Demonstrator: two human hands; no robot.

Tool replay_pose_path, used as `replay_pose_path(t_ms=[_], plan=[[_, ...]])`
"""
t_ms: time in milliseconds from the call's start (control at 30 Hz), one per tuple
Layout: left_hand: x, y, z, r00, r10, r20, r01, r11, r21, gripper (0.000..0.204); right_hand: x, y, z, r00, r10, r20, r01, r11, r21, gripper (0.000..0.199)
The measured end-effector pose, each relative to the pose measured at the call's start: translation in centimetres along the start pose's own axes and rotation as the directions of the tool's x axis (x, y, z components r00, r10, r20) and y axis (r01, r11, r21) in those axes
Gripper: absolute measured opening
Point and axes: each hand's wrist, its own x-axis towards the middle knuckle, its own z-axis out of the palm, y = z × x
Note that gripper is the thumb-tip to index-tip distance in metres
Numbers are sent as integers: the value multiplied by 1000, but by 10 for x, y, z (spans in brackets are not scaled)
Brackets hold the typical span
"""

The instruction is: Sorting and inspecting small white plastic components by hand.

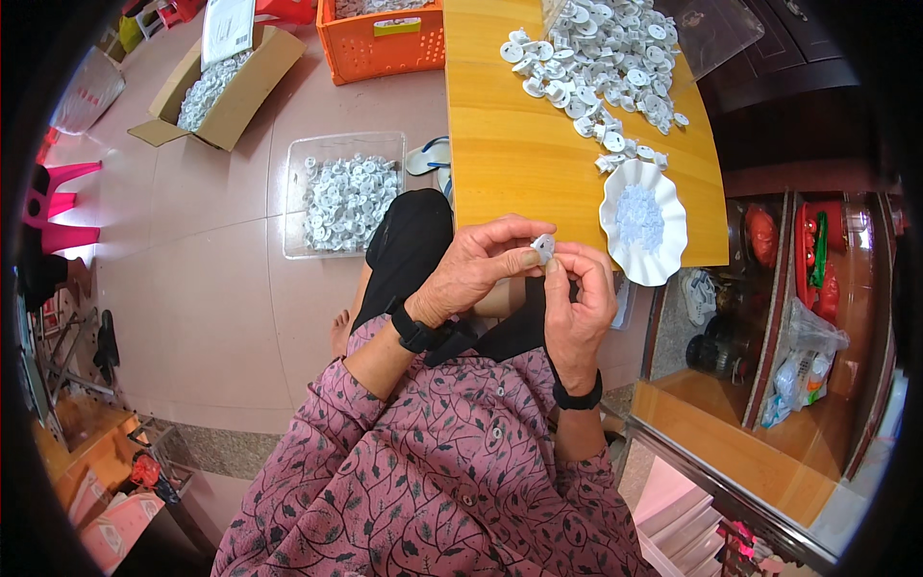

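Observation:
Between the fingertips of both hands is a small white plastic part [543, 248] with a round face, held just off the table's near edge above my lap. My left hand [490, 262] pinches it from the left with thumb and forefinger. From the other side my right hand [581, 293] closes thumb and fingers on it. Right of my hands, a white scalloped dish [623, 262] holds many tiny clear bluish pieces [639, 217]. Beyond the dish, a heap of similar white plastic parts [615, 58] spreads over the yellow wooden table [500, 173].
On the floor at left stand a clear plastic bin [298, 183] of white parts, an open cardboard box [255, 106] and an orange crate [375, 53]. Slippers [426, 157] lie by the table. A shelf unit [731, 438] with bags is close on the right. Pink stools [67, 207] stand far left.

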Motion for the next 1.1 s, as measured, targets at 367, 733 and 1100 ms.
replay_pose_path(t_ms=[367,733,1100], plan=[[-2,6,4,999,36,-4,-36,999,35,33,4,-6,5,997,-77,17,79,988,-131,11],[-1,-1,3,999,18,-35,-18,1000,-11,32,-2,2,5,998,52,-27,-49,994,95,8],[-16,25,-8,937,263,-230,-216,953,211,32,-11,13,-1,998,63,-7,-62,992,106,7]])
